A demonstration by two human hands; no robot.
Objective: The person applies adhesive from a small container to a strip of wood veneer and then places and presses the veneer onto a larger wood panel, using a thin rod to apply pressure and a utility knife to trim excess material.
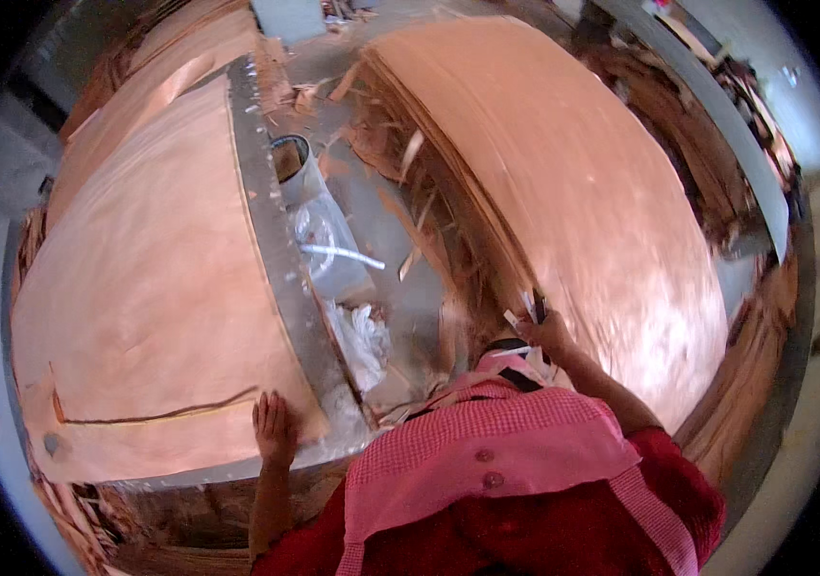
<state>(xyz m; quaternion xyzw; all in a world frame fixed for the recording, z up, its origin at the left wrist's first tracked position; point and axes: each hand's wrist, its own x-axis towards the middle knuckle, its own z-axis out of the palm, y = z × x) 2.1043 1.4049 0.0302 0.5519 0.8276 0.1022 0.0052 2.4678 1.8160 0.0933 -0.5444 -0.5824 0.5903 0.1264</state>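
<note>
Dial: we lay a clock face over the head view, twelve at its upper edge.
Left hand: at half past seven, our left hand (276, 430) lies palm down, grasping nothing, its fingers on the wood veneer sheet (156, 278).
Veneer sheet: at nine o'clock, spread over the grey worktable (280, 254), whose bare margin we see along the sheet's right side.
Split line: at eight o'clock, a dark, slightly wavy line (160, 415) crosses the sheet's near part, ending just beside our left fingers.
Right hand: between three and four, our right hand (546, 334) is closed around a small dark object (539, 305); we cannot tell its kind.
Veneer stack: at two o'clock, a tall pile of sheets (564, 163), its near left edge beside our right hand.
Between table and stack: a round container (289, 158) at half past ten, a crumpled clear plastic bag (364, 344) at half past seven, veneer scraps (414, 216) toward twelve.
Clothing: at five o'clock, our pink checked apron (487, 442) over red sleeves (684, 490).
</note>
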